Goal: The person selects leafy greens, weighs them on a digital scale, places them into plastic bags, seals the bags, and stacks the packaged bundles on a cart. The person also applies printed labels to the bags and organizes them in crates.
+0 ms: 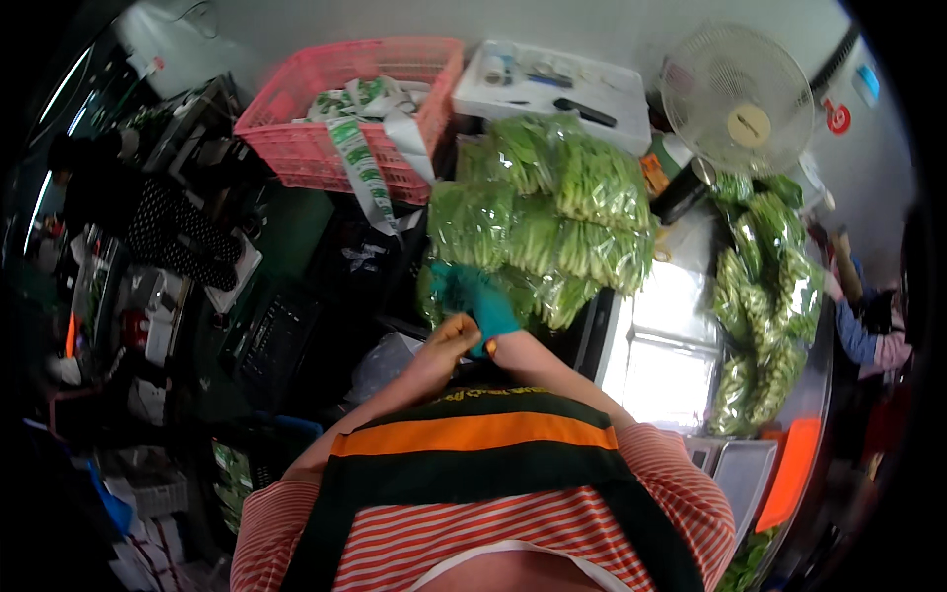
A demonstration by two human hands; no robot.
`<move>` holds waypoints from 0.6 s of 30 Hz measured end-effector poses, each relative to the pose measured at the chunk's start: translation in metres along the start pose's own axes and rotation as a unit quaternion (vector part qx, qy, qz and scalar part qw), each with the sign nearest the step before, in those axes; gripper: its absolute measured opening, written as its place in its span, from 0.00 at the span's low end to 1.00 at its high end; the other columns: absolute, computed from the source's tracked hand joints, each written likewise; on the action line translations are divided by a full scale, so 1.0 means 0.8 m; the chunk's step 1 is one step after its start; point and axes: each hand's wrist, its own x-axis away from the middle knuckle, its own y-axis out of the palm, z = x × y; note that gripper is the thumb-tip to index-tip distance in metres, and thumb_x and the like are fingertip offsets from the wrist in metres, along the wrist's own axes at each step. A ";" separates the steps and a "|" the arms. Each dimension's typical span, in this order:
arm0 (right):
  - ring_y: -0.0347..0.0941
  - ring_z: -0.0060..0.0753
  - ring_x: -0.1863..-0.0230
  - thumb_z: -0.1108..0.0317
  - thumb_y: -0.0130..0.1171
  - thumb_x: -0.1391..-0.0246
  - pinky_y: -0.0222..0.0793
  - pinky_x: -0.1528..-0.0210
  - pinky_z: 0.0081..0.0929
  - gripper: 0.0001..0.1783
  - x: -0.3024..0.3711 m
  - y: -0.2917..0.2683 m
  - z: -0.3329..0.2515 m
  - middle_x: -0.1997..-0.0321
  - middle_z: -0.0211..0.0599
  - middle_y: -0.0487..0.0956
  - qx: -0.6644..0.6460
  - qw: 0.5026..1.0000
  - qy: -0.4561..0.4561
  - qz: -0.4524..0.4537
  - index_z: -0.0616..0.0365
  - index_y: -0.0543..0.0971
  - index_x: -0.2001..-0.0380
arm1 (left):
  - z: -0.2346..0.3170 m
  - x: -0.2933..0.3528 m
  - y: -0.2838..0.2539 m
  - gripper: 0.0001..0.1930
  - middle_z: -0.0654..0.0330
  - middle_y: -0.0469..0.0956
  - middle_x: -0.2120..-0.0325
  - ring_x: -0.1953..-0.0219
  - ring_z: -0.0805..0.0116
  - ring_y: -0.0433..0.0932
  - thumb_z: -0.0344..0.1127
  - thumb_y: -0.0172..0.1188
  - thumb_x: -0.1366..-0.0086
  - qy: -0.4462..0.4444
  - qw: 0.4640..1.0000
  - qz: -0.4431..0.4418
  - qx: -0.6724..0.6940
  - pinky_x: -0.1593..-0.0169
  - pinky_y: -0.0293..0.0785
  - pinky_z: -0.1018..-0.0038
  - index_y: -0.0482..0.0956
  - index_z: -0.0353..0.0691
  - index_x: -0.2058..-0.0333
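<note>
My right hand (485, 299) wears a teal work glove, its fingers darker than the cuff and stretched out over the near edge of the packed greens. Bare, my left hand (449, 340) has its fingers closed at the glove's cuff, by my right wrist. Under and beyond both hands lie several clear plastic bags of leafy green vegetables (538, 227), stacked in rows with their stems showing. Both forearms meet in front of my dark apron (473, 449) with its orange band.
A pink plastic crate (404, 183) holding printed film stands back left, beside a white tray (582, 138) of small tools. To the right are a fan (740, 99), a metal work surface (671, 370), more bagged greens (764, 306) and an orange board (789, 474). Another person (158, 212) is far left.
</note>
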 end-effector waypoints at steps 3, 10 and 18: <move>0.70 0.30 0.55 0.62 0.46 0.41 0.65 0.53 0.28 0.19 0.000 -0.016 0.046 0.48 0.42 0.71 0.025 0.985 -0.030 -0.169 0.60 0.70 0.51 | 0.001 0.019 -0.014 0.13 0.63 0.70 0.76 0.72 0.73 0.68 0.32 0.61 0.52 0.079 0.974 -0.017 -0.210 0.67 0.65 0.75 0.66 0.36 0.71; 0.69 0.31 0.54 0.62 0.46 0.41 0.64 0.51 0.28 0.19 0.053 -0.036 0.078 0.47 0.42 0.70 0.244 0.962 0.053 -0.111 0.60 0.70 0.50 | -0.007 0.054 -0.038 0.15 0.56 0.65 0.86 0.81 0.71 0.64 0.34 0.64 0.58 0.018 0.921 0.209 -0.327 0.77 0.62 0.72 0.64 0.38 0.80; 0.68 0.31 0.52 0.62 0.46 0.41 0.63 0.50 0.28 0.20 0.076 -0.036 0.083 0.45 0.42 0.69 0.318 0.943 0.082 -0.053 0.60 0.69 0.49 | -0.017 0.061 -0.032 0.14 0.53 0.71 0.82 0.77 0.59 0.73 0.33 0.63 0.57 0.037 0.926 0.258 -0.272 0.72 0.67 0.68 0.68 0.38 0.73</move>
